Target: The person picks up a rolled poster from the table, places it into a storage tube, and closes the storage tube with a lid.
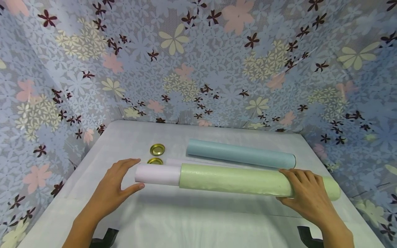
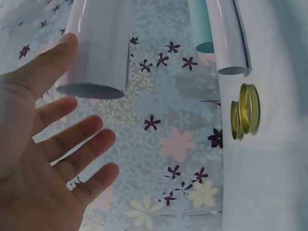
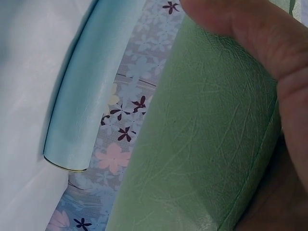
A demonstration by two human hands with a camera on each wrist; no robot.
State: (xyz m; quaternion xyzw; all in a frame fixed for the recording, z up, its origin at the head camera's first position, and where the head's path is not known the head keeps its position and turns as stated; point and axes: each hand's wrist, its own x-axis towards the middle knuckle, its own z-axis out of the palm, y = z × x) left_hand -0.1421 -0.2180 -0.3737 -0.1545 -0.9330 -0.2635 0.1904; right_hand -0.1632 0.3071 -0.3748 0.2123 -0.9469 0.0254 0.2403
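My right hand (image 1: 307, 193) grips a pale green tube (image 1: 232, 179) near its right end and holds it level over the table. From the green tube's left end sticks a narrower white tube (image 1: 158, 174), its hollow mouth showing in the left wrist view. My left hand (image 1: 113, 187) is at that white end, fingers spread and thumb apart from them; the thumb (image 2: 62, 53) overlaps the tube's side in the left wrist view. Up close, the green tube (image 3: 202, 125) has a creased, leathery surface and a lengthwise seam, with my right thumb across it.
A light blue tube (image 1: 238, 153) lies on the white-covered table (image 1: 198, 220) behind the green one. Another white tube (image 2: 228, 38) lies beside it, mostly hidden in the head view. Two gold round lids (image 1: 157, 149) sit at the left. Flowered cloth (image 1: 198, 69) surrounds the table.
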